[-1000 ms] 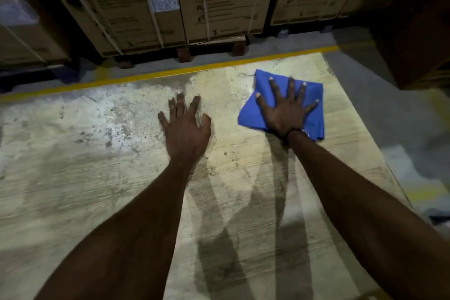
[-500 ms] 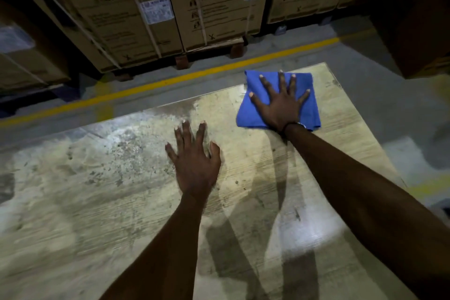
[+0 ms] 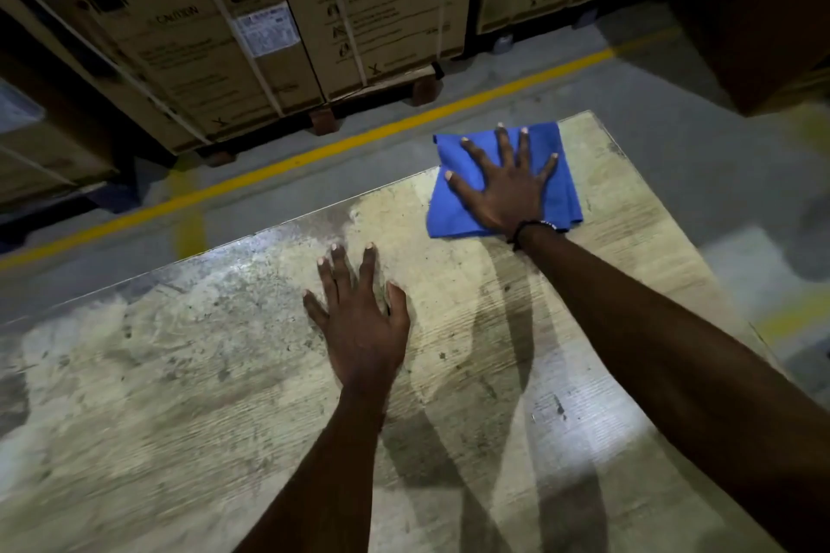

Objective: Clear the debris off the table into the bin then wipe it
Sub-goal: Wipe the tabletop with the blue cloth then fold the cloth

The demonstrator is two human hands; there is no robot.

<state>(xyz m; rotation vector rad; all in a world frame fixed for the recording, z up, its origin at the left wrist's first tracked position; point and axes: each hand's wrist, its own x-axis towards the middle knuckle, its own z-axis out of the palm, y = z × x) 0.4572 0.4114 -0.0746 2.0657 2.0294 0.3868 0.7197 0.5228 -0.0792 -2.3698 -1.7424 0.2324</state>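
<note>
- Head view, what moved: sliding away from the body, the right hand (image 3: 505,189) has carried the blue cloth (image 3: 561,189) up the table (image 3: 224,395) until the cloth's far edge lies at the table's far edge, by the far right corner; a second ago it lay short of that edge.
- Head view, left side: the left hand (image 3: 359,328) has kept its place on the bare top, near the middle, well apart from the cloth.
- Head view, hand states: right hand spread wide, fingers straight, palm pressing the cloth flat; left hand flat with fingers straight, holding nothing and resting on the table as a brace.
- Head view, meaning: no loose debris shows on the top, only stains and scuffs, so I judge the clearing done and the wiping under way. This stroke has run out of table, so the next would likely come back toward the body or move left over the mottled patch.
- Head view, count: two hands, one cloth, one table, one dark wristband (image 3: 523,229) on the right wrist.
- Head view, beyond the table: three strapped cardboard cartons (image 3: 381,13) that I can count, and one yellow floor line (image 3: 314,157). No bin is in view.
</note>
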